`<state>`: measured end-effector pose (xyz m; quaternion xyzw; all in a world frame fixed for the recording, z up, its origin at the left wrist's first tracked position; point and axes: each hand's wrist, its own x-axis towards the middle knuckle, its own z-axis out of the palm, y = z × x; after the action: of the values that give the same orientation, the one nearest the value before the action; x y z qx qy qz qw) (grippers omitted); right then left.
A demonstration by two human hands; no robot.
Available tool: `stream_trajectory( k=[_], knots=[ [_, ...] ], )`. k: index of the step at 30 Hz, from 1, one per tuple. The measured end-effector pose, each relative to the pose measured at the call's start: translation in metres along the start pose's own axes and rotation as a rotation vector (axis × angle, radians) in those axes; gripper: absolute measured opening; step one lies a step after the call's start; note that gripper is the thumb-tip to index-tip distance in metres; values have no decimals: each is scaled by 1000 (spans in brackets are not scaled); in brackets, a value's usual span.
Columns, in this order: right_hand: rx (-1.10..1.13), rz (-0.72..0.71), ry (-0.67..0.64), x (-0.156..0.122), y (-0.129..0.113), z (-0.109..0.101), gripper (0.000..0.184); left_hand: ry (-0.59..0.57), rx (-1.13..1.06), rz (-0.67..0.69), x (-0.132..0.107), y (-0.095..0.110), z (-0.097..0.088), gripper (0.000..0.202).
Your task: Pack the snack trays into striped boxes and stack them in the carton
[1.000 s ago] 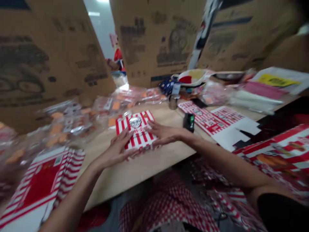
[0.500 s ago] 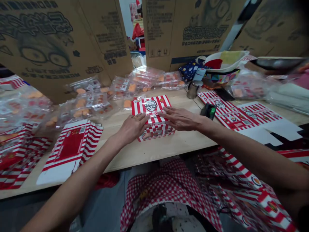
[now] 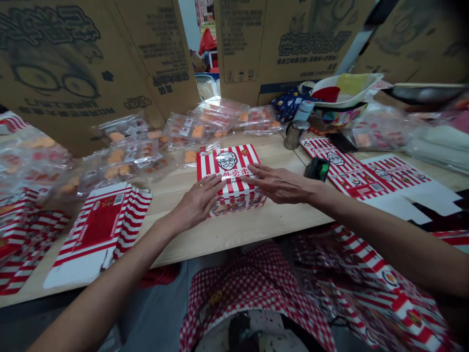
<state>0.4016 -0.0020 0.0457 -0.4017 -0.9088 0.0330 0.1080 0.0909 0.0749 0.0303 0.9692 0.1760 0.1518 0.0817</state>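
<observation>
A red-and-white striped cardboard box (image 3: 230, 168) with a bearded face printed on top sits on the wooden table in front of me, its lid down. My left hand (image 3: 200, 198) lies on the near left part of the lid, fingers stretched out. On the near right part rests my right hand (image 3: 274, 183), flat as well, with its fingers extended. Neither hand grips anything. The box's near side shows below the lid, between my hands.
Flat striped cartons (image 3: 98, 225) are stacked at left, with more flat cartons (image 3: 381, 176) at right. Clear bags of orange pieces (image 3: 120, 156) line the back. A metal-bodied bottle (image 3: 295, 134) and a black tape dispenser (image 3: 316, 169) stand right of the box. Large brown cardboard boxes (image 3: 154, 54) wall the rear.
Both hands stay on the lid with hardly any shift. The whole view has moved slightly.
</observation>
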Motion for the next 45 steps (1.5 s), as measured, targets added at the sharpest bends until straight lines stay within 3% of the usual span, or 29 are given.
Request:
stream_trajectory(
  k=[4,9,14,16,19,22,24,28,32,39,43,45],
  knots=[
    [-18,21,42,-6,2,8,58,-27,3,5,5,2,5,50],
    [-1,48,64,-19,4,22,79,-59,77,5,7,7,12,54],
    [8,72,96,-19,3,26,83,-79,85,89,6,6,10,64],
    [14,64,85,-18,3,24,80,-30,2,97,3,5,4,62],
    [24,68,100,-17,3,23,75,107,-171,-25,-7,5,-4,68],
    [33,78,145,-18,1,26,74,238,-270,-137,-19,7,-2,55],
    [33,86,155,-19,0,29,71,293,-212,-106,-24,6,3,46],
    [21,83,156,-18,0,31,67,289,15,50,-22,-1,8,45],
    [32,112,155,-17,-2,30,66,210,55,100,-17,-12,1,42],
    [12,130,159,-18,-1,30,64,391,28,49,-14,-10,12,37],
    [18,113,156,-20,5,33,61,417,-133,-74,-15,-5,15,35],
    [25,114,167,-21,4,33,61,390,-125,-68,-20,-6,17,36]
  ],
)
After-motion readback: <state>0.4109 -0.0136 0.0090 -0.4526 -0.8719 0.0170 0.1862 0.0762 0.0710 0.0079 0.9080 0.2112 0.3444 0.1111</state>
